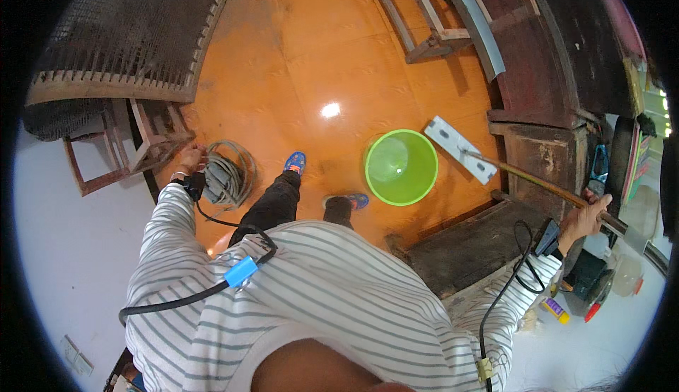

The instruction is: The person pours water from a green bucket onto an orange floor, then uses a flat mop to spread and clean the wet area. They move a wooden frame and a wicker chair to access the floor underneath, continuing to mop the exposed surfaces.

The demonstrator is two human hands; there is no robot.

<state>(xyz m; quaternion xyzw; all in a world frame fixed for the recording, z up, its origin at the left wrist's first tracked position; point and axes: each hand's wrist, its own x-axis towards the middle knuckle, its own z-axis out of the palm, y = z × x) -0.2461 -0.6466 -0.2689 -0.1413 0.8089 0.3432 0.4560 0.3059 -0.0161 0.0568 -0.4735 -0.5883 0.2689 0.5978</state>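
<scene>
My right hand [583, 219] is closed around the pole [536, 178] of a flat mop at the right. The mop's white head [451, 140] lies just right of a lime-green plastic bucket [401, 167]; whether it touches the floor I cannot tell. Inside the bucket a bright reflection shows on its bottom. Out at the left, my left hand [191, 159] is beside a loose coil of grey cable or hose [225, 174]. Its fingers are small and partly hidden, so any hold on the coil or the nearby wooden frame is unclear.
A wooden stool frame [154, 137] and a woven bed frame [132, 31] stand left. Wooden furniture [541, 153] lines the right, above a low dark bench [472, 243]. Another wooden frame [432, 39] stands farther off. The orange floor [318, 73] looks glossy.
</scene>
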